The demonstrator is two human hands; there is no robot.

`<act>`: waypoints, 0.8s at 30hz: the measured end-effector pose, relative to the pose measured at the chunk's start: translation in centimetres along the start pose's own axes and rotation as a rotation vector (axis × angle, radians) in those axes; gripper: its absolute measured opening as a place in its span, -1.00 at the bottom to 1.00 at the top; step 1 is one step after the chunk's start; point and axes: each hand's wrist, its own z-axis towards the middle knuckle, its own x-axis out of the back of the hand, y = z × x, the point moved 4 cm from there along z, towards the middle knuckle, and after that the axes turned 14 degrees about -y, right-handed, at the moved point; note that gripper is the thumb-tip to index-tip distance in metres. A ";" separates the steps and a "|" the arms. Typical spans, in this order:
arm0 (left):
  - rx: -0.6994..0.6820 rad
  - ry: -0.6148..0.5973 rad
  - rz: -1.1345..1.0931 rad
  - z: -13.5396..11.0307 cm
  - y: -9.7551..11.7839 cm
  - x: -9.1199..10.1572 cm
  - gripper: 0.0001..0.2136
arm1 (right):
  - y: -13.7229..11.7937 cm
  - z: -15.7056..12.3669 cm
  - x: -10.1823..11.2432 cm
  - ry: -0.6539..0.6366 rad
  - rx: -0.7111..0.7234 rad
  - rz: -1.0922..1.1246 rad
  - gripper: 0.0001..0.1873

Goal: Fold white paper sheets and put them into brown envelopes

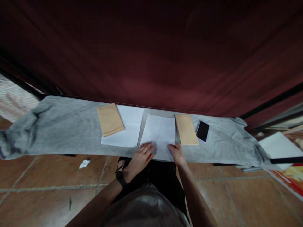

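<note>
A sheet of white paper [159, 132] with faint fold creases lies in front of me on a grey cloth. My left hand [144, 153] rests flat on its lower left corner, fingers together and stretched out. At the lower right edge, my right hand [176, 153] grips the sheet, thumb on top and the other fingers partly hidden. Left of it are more white sheets [129, 134], partly covered by a brown paper envelope [110, 119]. A second brown envelope [187, 130] lies just right of my right hand.
A phone [203, 131] with a dark screen lies right of the second envelope. The grey cloth [68, 126] covers a long narrow surface against a dark red panel [151, 63]. A crumpled white scrap [84, 163] is on the tiled floor [59, 205]. Flat white board [280, 146] stands at right.
</note>
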 end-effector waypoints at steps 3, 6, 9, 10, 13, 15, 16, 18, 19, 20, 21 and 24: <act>0.016 0.000 0.007 0.7 -0.7 -0.5 -0.60 | -0.2 0.8 0.0 0.074 0.077 -0.030 -0.71; 0.041 0.004 0.034 1.6 -0.8 -1.0 -0.59 | -0.6 1.8 0.0 0.086 0.105 -0.139 -0.72; 0.054 0.002 0.064 2.2 -0.6 -1.5 -0.59 | -1.6 2.4 0.3 0.089 0.157 -0.324 -0.72; 0.060 0.004 0.070 2.3 -0.5 -1.6 -0.59 | -2.0 2.3 0.4 0.103 0.175 -0.401 -0.68; 0.093 0.020 0.073 2.9 -0.4 -1.7 -0.58 | -3.0 1.6 0.0 0.198 0.246 -0.684 -0.49; 0.103 0.027 0.070 3.5 -0.3 -1.7 -0.55 | -3.5 1.0 -1.2 0.230 0.337 -0.896 -0.43; 0.097 0.024 0.070 3.9 -0.2 -1.8 -0.53 | -3.5 0.8 -2.1 0.207 0.383 -0.961 -0.43; 0.071 -0.007 0.073 4.9 -0.1 -2.1 -0.49 | -3.0 0.7 -4.1 0.092 0.446 -1.018 -0.45; 0.058 -0.031 0.075 5.4 0.0 -2.4 -0.47 | -2.7 0.8 -5.0 0.021 0.458 -1.029 -0.46; 0.051 -0.055 0.079 5.9 0.0 -2.7 -0.45 | -2.3 0.9 -5.9 -0.038 0.460 -1.049 -0.46; 0.049 -0.074 0.084 6.3 0.0 -3.0 -0.45 | -1.9 1.0 -6.5 -0.083 0.459 -1.080 -0.46; 0.066 -0.082 0.090 6.9 -0.2 -3.7 -0.45 | -1.0 1.2 -7.2 -0.132 0.462 -1.200 -0.45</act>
